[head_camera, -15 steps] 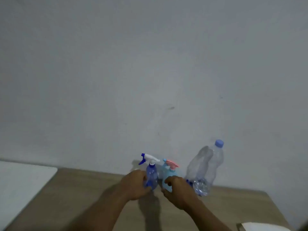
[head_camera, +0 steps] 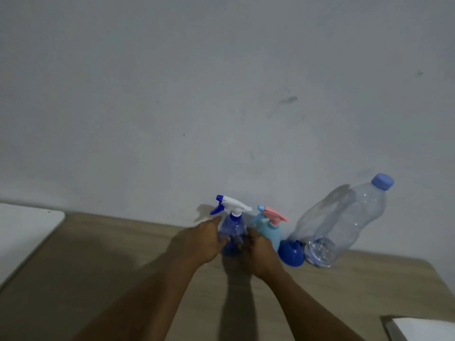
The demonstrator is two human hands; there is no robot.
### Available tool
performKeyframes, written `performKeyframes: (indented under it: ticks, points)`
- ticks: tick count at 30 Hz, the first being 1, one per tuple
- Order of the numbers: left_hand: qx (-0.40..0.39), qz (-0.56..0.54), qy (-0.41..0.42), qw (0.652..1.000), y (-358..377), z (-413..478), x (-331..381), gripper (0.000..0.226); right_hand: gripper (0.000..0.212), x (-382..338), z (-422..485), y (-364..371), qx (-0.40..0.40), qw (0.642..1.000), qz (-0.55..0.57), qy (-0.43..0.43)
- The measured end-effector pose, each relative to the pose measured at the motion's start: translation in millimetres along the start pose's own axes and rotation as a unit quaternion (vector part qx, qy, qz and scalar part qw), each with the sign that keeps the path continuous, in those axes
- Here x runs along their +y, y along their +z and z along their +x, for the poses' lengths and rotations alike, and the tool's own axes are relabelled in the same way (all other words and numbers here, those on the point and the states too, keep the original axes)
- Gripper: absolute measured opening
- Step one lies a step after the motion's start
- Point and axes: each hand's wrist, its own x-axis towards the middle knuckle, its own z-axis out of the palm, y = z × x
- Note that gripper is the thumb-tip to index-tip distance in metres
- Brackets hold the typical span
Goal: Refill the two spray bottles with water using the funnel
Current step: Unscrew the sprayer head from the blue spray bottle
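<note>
Left hand (head_camera: 204, 239) and right hand (head_camera: 258, 254) curl their fingers (head_camera: 213, 223) round the blue spray bottle (head_camera: 233, 228), apparently gripping it.

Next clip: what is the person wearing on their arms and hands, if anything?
Nothing visible: the left hand and right hand are bare, with no gloves, rings or watch showing, and no sleeve enters the frame.
</note>
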Motion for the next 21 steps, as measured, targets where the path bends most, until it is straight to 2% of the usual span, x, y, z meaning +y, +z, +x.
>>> performKeyframes:
  ticks: [8,12,16,21]
  points:
    - [0.012,-0.018,0.01,1.0,9,-17,9,0.047,0.017,6,-12,12,0.032,0.994,0.106,-0.012]
    - [0.019,-0.061,0.007,0.998,20,-48,14,0.046,0.029,4,-53,7,0.056,0.99,0.129,-0.026]
    - [0.015,-0.101,0.014,0.995,41,-83,27,0.045,0.041,12,-102,-2,0.077,0.984,0.158,-0.006]
    - [0.018,-0.128,0.014,0.992,77,-127,46,0.055,0.047,32,-165,-10,0.098,0.978,0.183,0.026]
